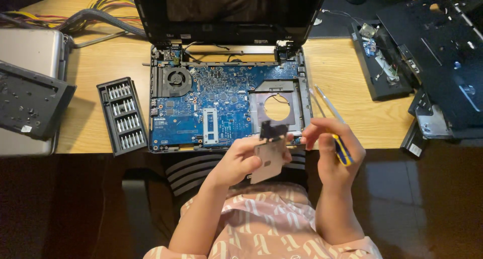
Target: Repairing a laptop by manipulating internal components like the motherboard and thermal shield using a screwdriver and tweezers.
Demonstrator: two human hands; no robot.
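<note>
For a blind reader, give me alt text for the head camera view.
A left hand holds a small flat part and the right hand a screwdriver, over an opened laptop on a wooden desk. A bit set lies alongside.

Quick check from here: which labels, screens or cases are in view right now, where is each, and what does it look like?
Laptop screen: top centre, hinged open behind the blue motherboard, dark and unlit.
Bit case: left of the laptop, black oblong tray with rows of silver bits.
White label: small sticker on the black panel at far left.
White label: small sticker on a black part at the desk's right edge.
</note>
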